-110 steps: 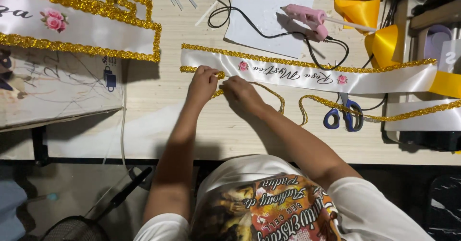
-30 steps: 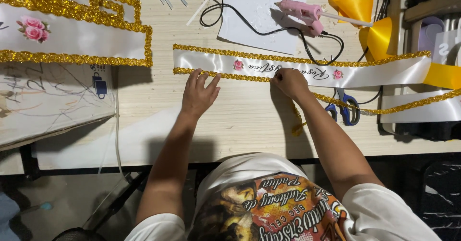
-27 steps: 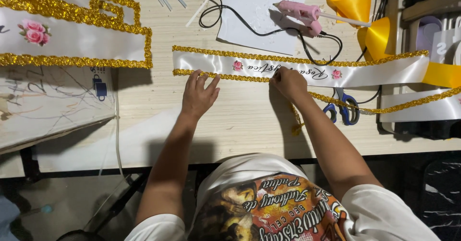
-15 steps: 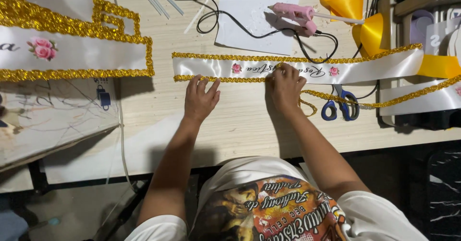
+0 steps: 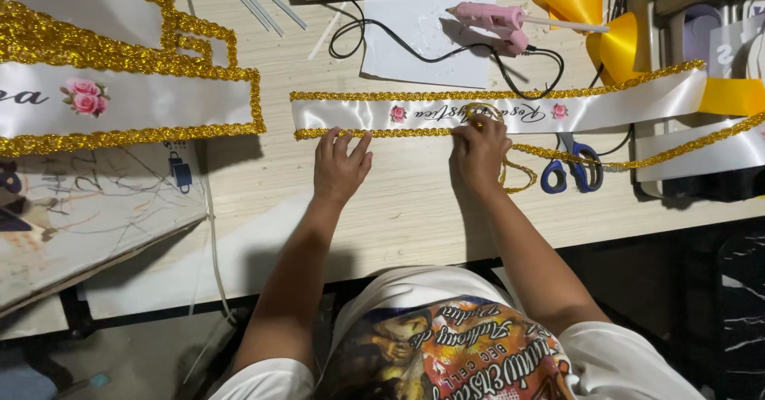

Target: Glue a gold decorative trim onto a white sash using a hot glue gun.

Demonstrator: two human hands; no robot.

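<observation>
Both hands have slid leftward along the sash point(image 5: 494, 113) since a moment ago, and the left hand point(image 5: 341, 167) now sits closer to its cut end. That hand lies flat, palm down, fingers slightly spread, the tips pressing the gold trim point(image 5: 382, 133) on the sash's near edge. The right hand point(image 5: 480, 151) rests further right on the same edge, fingers drawn together and pressing down on the trim; whether they pinch it I cannot tell.

The sash is white satin, stretched left to right across the wooden table point(image 5: 398, 217), with gold braid along both long edges, two small pink rose prints and a line of dark script between them. Loose gold trim point(image 5: 518, 178) curls off the near edge just right of the right hand and runs on toward the scissors point(image 5: 572, 169), blue-handled, lying just below the sash.

Beyond the sash, a pink glue gun point(image 5: 490, 22) rests on a white sheet point(image 5: 426, 37), its black cord point(image 5: 446, 49) looping down almost to the sash's far edge. Yellow ribbon point(image 5: 613, 45) folds sit right of the gun. Left of the sash, well apart, lies a wider white sash point(image 5: 151, 101) with thick gold trim and a pink rose cluster. Below that, a scribbled, worn board point(image 5: 88, 209) leans off the table edge. Nothing lies between the hands and the trim.
</observation>
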